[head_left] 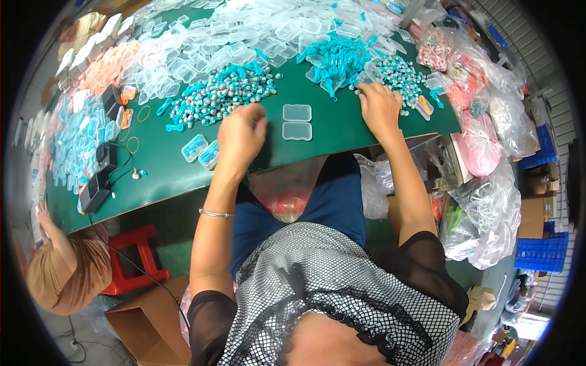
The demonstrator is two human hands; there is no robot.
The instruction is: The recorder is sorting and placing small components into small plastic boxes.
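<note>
A small clear plastic case lies opened flat on the green table, between my two hands. My left hand is left of it, at the near edge of a heap of teal cords with small round grey pieces that look like earbuds. Its fingers are curled and smeared by motion. My right hand reaches to the near edge of a heap of small grey-and-teal round pieces, its fingers bent down; what lies under the fingertips is hidden. Behind it is a tangle of teal cords.
Filled clear cases sit left of my left hand. Many clear cases cover the table's far side. Black boxes with a cable stand on the left. A co-worker's arm shows at far left. Plastic bags crowd the right.
</note>
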